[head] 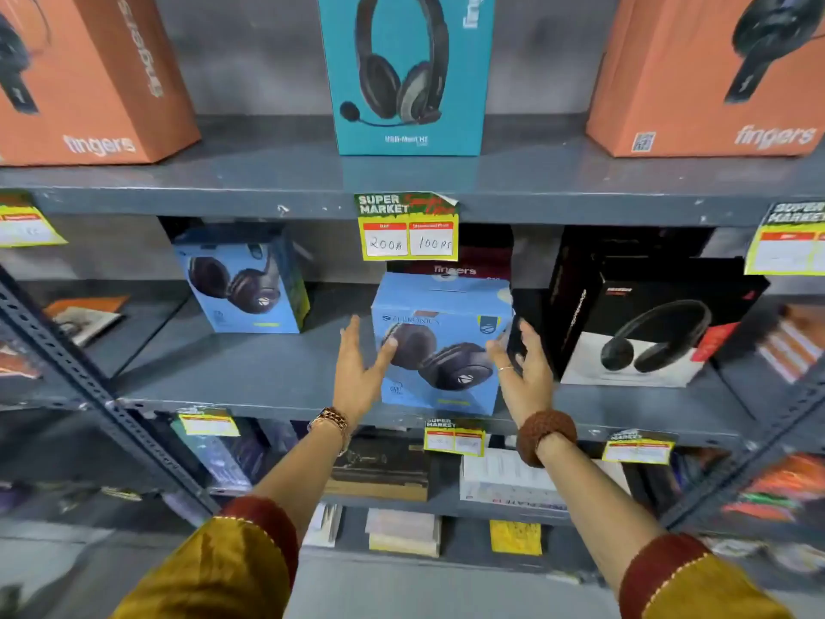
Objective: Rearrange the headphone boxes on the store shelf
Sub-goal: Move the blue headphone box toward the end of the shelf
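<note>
The light-blue headphone box [439, 346] is seen at the front-centre of the middle shelf [250, 377], its base at or just over the front lip, tilted a little so the top leans back. It is flanked by both hands: the left hand [359, 373] is spread open, palm in, thumb tip laid on the box's front face near its left edge; the right hand [527, 373] is likewise open, fingers loosely curled, fingertips at the right edge. No firm clamp is shown – whether the box is being let go or about to be taken can't be told. A dark "fingers" box [455, 265] is set right behind it, partly hidden by the price tag [407, 227] hung from the shelf above. A matching blue box [243, 283] stands well apart to the left, further back; a black-and-white box [643, 323] sits just beside on the right, w/ little gap for the right fingers. On the top shelf a teal box [406, 73] is centred btwn two orange boxes [89, 78]. Judged as the step in hand: squaring the box in its slot. To do it well, both side faces should be pressed evenly, approx. mid-height, so the card isn't dented – the base should be slid fully onto the shelf, not left over the lip, and the front face turned square to the aisle. The neighbour on the right shouldn't be knocked by the right knuckles.
</note>
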Motion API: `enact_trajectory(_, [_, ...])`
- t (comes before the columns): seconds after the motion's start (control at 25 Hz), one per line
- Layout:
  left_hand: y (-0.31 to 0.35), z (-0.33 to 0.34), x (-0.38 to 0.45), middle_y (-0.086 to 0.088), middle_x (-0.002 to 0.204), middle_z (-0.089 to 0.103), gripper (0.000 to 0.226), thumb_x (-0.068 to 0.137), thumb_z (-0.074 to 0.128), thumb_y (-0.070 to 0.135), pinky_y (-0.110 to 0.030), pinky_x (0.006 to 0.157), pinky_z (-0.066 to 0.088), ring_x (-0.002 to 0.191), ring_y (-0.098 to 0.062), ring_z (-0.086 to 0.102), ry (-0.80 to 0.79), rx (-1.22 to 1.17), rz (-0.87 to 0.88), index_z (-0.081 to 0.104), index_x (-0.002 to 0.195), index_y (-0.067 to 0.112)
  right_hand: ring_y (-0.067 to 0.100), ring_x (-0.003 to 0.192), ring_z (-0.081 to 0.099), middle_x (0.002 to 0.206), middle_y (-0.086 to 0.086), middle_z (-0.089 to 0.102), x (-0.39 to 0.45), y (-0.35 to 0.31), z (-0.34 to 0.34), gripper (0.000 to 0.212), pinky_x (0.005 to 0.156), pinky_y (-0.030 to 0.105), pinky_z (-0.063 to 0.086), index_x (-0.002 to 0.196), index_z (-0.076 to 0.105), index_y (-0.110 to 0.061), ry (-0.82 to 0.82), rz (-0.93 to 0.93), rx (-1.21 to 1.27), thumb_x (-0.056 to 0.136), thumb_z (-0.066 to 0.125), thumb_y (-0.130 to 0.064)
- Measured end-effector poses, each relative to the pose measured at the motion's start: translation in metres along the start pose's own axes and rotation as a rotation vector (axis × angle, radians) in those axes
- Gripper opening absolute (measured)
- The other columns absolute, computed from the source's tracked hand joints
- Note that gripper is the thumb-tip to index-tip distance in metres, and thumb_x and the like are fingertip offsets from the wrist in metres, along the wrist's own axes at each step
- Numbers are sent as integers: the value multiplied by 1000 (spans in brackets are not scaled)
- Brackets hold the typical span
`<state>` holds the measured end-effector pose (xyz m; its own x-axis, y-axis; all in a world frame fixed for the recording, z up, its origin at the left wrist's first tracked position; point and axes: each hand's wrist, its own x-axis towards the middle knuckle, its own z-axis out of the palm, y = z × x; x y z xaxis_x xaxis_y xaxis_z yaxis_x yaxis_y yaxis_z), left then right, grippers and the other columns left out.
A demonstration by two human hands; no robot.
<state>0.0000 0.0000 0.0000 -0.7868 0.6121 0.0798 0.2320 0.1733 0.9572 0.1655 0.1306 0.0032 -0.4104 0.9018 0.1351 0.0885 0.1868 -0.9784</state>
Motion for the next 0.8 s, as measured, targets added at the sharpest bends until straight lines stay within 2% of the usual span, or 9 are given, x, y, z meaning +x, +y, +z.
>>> enact_trajectory(0.12, [-21, 5, 19, 1, 154, 35, 84, 79, 68, 42, -32, 112, 32, 142, -17, 33, -119, -24, -17, 24, 148, 24, 17, 135, 37, 151, -3, 36, 11, 18, 8, 80, 113, 38, 31, 143, 26, -29, -127, 98, -23, 76, 65, -47])
enact_trajectory(0.2, [-38, 8, 27, 3, 143, 50, 82, 74, 72, 45, -39, 108, 41, 131, -15, 48, -154, -29, -13, 32, 143, 29, 13, 125, 45, 141, -5, 48, 14, 30, 10, 72, 105, 34, 38, 140, 32, -27, -159, 143, -25, 78, 65, -43])
enact_trajectory(0.32, [-39, 14, 30, 1, 117, 68, 70, 69, 76, 44, -47, 90, 55, 107, -17, 66, -103, -52, -4, 50, 131, 26, 14, 115, 53, 125, -2, 61, 18, 34, 11, 52, 94, 28, 42, 130, 47, -21, -121, 130, -21, 83, 61, -37])
enact_trajectory(0.44, [-32, 13, 26, 5, 93, 76, 64, 58, 78, 58, -45, 75, 60, 84, -18, 73, -21, 64, 18, 63, 116, 32, 19, 109, 60, 115, 2, 68, 20, 33, 6, 42, 93, 32, 48, 120, 58, -19, -77, 94, -38, 83, 59, -39])
enact_trajectory(0.56, [-13, 8, 12, 14, 76, 75, 57, 60, 79, 55, -38, 68, 60, 72, -9, 72, 21, 189, 19, 66, 112, 36, 25, 86, 65, 93, 10, 73, 16, 25, -5, 41, 80, 43, 54, 102, 66, -21, -41, 68, -105, 77, 59, -53])
enact_trajectory(0.64, [-2, 2, 0, 22, 66, 71, 53, 57, 78, 59, -37, 67, 59, 69, -7, 71, 30, 206, 30, 68, 105, 38, 31, 65, 56, 73, 21, 65, 7, 15, -14, 57, 62, 42, 50, 81, 64, -13, -11, 40, -150, 68, 57, -68])
enact_trajectory(0.68, [1, -1, -6, 22, 65, 71, 53, 56, 77, 61, -37, 67, 59, 69, -7, 71, 29, 218, 41, 68, 103, 39, 28, 56, 46, 61, 22, 55, 3, 10, -19, 63, 55, 37, 42, 69, 56, -7, 9, 42, -160, 67, 58, -69])
enact_trajectory(0.72, [4, -4, -12, 19, 69, 73, 52, 57, 77, 61, -38, 68, 59, 71, -7, 71, 19, 226, 49, 69, 103, 38, 22, 52, 36, 53, 17, 42, -2, 3, -23, 63, 53, 33, 33, 59, 44, -5, 26, 48, -174, 68, 60, -66])
enact_trajectory(0.8, [11, -10, -23, 10, 77, 77, 49, 60, 76, 60, -40, 69, 59, 76, -9, 71, 8, 242, 72, 70, 102, 37, 17, 50, 25, 49, 3, 25, -18, -17, -31, 59, 51, 30, 23, 50, 27, -14, 44, 48, -215, 73, 64, -54])
